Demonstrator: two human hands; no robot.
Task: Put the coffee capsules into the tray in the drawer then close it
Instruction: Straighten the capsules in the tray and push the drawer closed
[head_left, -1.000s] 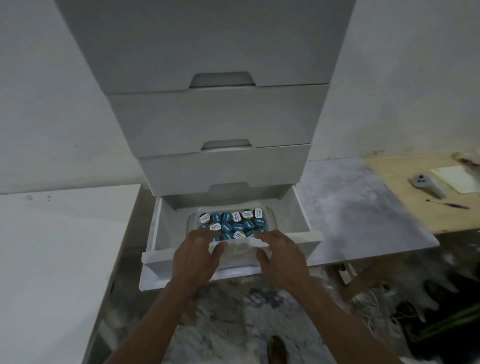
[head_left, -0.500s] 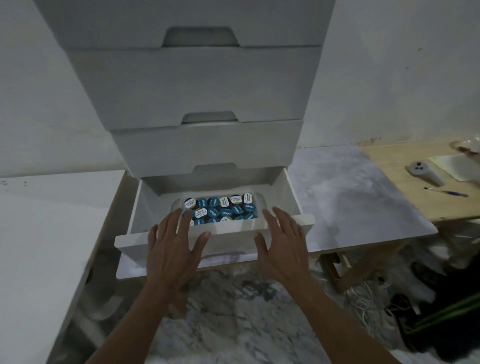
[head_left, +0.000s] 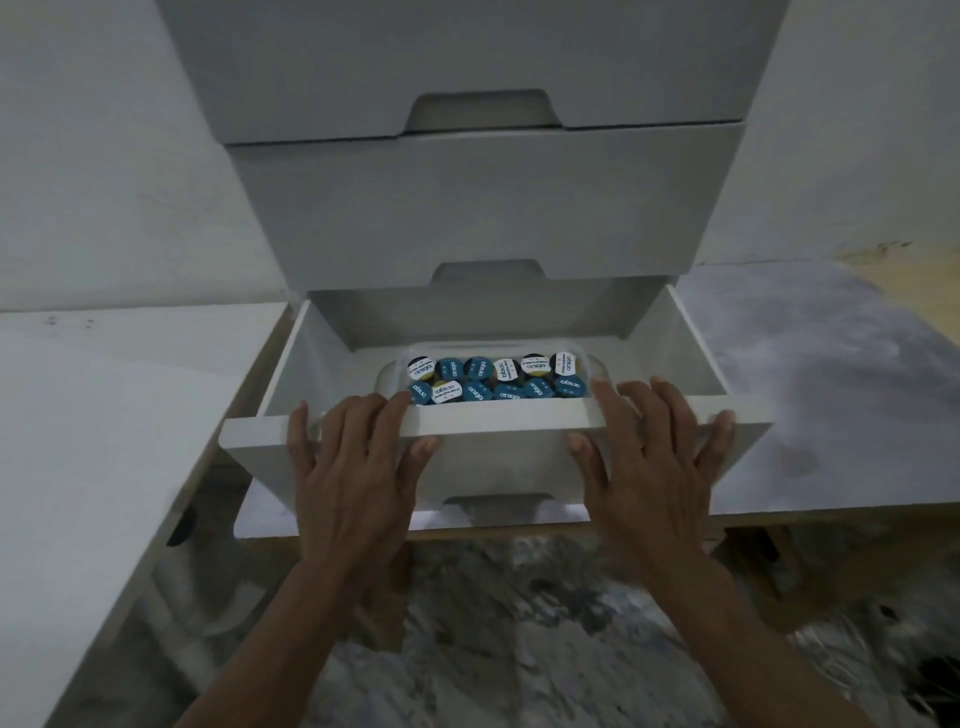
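So we've got both hands flat on the front panel of the open bottom drawer (head_left: 498, 457) of a white drawer unit (head_left: 467, 208). Our left hand (head_left: 358, 483) has its fingers straight and spread, fingertips up over the panel's top edge, holding nothing. Our right hand (head_left: 652, 467) is the same deal: fingers straight and fanned out against the panel, nothing gripped. Inside the drawer sits a clear tray (head_left: 597, 371), long axis running left to right, parallel to the drawer front, sitting near the front. The coffee capsules (head_left: 498, 379) are in it, foil lids up, in side-by-side rows along that same left-right line; mostly blue lids, a few white ones. The two drawers above are shut. The unit stands on a table (head_left: 805, 415) with a grey marbled top.
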